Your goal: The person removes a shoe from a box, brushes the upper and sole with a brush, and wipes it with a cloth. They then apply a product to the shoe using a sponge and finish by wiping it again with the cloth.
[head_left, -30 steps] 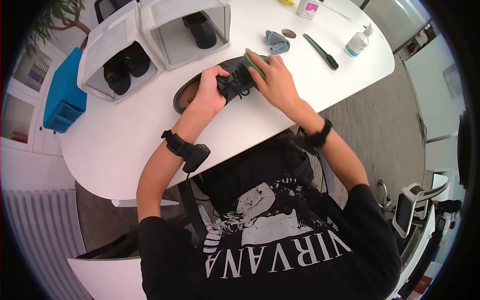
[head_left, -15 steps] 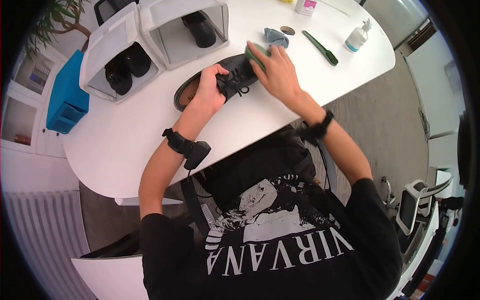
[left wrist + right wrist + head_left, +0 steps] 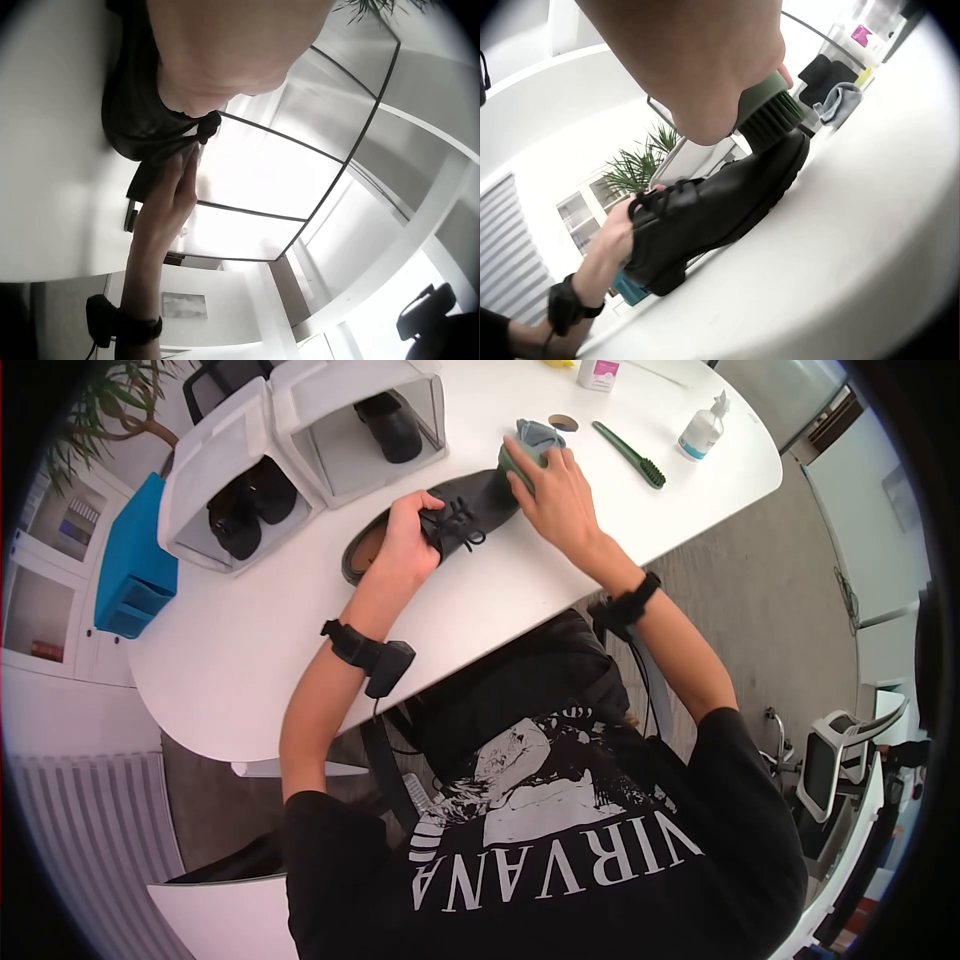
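Note:
A black lace-up shoe [image 3: 483, 499] lies on the white table, and its laces and toe show from the side in the right wrist view, where the shoe [image 3: 712, 202] has its toe to the right. My left hand [image 3: 404, 545] grips it near the ankle opening, thumb by the laces. My right hand [image 3: 562, 505] holds a green brush [image 3: 519, 463] from above; in the right wrist view the bristles of the brush [image 3: 769, 112] touch the top of the toe.
A grey-blue cloth [image 3: 540, 434] and a tape ring [image 3: 563, 422] lie beyond the toe. Farther right are a long green brush [image 3: 628, 454] and a spray bottle [image 3: 702, 430]. Two white boxes [image 3: 335, 488] with black shoes stand at the back left, beside a blue holder [image 3: 140, 565].
The green brush and my right hand have moved from near the laces out to the toe tip. My left hand keeps its grip on the shoe.

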`<state>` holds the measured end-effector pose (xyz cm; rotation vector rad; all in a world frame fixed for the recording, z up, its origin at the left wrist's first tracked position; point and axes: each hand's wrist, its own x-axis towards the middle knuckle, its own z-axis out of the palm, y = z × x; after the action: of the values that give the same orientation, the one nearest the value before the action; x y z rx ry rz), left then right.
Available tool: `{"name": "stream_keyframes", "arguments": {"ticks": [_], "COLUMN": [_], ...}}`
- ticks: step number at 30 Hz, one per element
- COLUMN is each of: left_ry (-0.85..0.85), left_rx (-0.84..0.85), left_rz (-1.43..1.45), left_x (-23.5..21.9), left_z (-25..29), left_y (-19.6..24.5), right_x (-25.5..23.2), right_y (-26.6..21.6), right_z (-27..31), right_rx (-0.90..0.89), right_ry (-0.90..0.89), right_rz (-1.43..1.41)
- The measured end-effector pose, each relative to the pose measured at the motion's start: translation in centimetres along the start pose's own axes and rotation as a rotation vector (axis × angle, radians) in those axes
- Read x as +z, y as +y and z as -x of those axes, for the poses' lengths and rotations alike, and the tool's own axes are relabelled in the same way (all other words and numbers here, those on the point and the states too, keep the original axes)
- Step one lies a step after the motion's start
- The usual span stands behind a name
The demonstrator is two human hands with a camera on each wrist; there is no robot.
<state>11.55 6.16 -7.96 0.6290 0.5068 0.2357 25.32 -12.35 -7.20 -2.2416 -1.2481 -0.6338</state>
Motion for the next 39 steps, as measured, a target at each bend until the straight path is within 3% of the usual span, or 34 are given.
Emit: {"name": "stream_keyframes", "arguments": {"ticks": [4,6,10,17,19,22,24,27,32,37,39], "left_ry": [0.038,0.002,-0.024,-0.112,-0.043,-0.106,-0.050,-0.059,-0.069,-0.058,-0.110], "left_rx": [0.046,0.027,-0.032,-0.026,-0.029,-0.027,0.001,-0.017,0.010,-0.013,-0.031], "left_rz": [0.051,0.065,0.052,0.041,0.026,0.009,0.005,-0.057,-0.025,-0.043,-0.038], "left_x": [-0.3,-0.6,-1.6,-2.1,-0.8,0.9,1.1,0.3,1.1,-1.3,0.2], "left_z": [-0.8,-1.5,-2.1,-2.1,-1.0,0.2,1.2,1.0,1.6,-1.3,0.6], "left_y": [0.0,0.6,-0.2,-0.3,0.1,0.5,-0.2,-0.2,0.1,-0.4,0.0], "right_x": [2.4,1.6,-1.5,2.7,2.5,-0.6,-1.6,-0.7,2.9,-0.8,-0.9], "right_y": [1.4,1.3,-1.2,-2.9,-3.7,-4.5,-4.3,-4.6,-4.6,-5.1,-5.0], "right_z": [-3.3,-2.1,2.1,-5.0,-3.6,0.3,2.9,0.8,-5.1,0.1,1.9], "right_rx": [0.108,0.134,0.024,-0.043,-0.114,-0.083,-0.034,-0.102,-0.038,-0.008,-0.027], "right_ry": [0.021,0.002,-0.021,-0.019,0.021,0.018,-0.023,0.003,-0.051,-0.042,-0.015], "right_rz": [-0.011,-0.063,-0.015,-0.035,0.001,-0.063,-0.091,-0.091,-0.104,-0.155,-0.148]}}
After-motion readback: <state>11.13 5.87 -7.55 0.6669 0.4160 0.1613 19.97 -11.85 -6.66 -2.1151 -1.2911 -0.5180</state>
